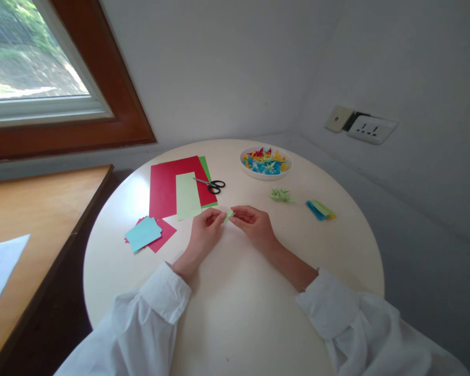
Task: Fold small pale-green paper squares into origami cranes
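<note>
Between my two hands, a small folded piece of light green paper (pixel 228 215) is held above the middle of the round table. My left hand (pixel 207 225) pinches its left side between thumb and fingers. On the other side, my right hand (pixel 255 223) grips it with thumb and forefinger. The exact folds are too small to make out. Just beyond my left hand lies a pale green paper strip (pixel 188 198) on a red sheet (pixel 162 190). Black-handled scissors (pixel 215 186) rest across these papers. Past my right hand sits a small cluster of light green folded paper pieces (pixel 280 195).
A white dish (pixel 265 176) of colourful folded paper shapes stands at the back of the white table (pixel 235 324). Folded blue, green and yellow strips (pixel 320 210) lie at right. Light blue squares (pixel 143 234) overlap red ones (pixel 164 236) at left. A wooden desk (pixel 43 209) adjoins.
</note>
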Tool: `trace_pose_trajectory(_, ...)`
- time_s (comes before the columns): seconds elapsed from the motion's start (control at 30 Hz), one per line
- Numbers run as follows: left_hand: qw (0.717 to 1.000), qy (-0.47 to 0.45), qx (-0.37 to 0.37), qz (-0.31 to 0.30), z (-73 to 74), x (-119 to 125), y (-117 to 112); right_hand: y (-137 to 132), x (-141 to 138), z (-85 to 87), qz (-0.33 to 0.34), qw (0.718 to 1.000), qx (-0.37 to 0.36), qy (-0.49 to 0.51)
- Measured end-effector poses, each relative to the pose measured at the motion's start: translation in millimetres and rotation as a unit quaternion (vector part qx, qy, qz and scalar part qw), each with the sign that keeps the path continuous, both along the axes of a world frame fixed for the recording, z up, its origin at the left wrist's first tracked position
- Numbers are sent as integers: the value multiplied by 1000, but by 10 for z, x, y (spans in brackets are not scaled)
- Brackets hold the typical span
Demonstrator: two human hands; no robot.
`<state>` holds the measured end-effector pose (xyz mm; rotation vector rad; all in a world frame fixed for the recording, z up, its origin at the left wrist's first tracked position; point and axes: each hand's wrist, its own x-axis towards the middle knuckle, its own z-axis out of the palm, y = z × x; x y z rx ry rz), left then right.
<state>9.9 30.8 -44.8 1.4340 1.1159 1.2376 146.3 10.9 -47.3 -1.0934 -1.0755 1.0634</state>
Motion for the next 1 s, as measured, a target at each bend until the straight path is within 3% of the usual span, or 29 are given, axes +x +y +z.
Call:
trace_pose_trajectory(0.3, 999, -7, -30, -33, 44, 22, -38, 15, 15, -7, 3, 1000, -1, 1)
trace_pose_trajectory(0.63, 997, 34, -8, -63, 47, 25, -60, -12, 15, 58, 31, 999, -16, -41)
trace_pose_trajectory(0.9, 978, -106, -109, -142, -3, 20, -47, 19, 28, 27, 29, 999, -21, -11)
trace_pose_trajectory(1.0, 973, -127, -125, -146, -10, 18, -43, 23, 13, 19, 30, 999, -27, -6)
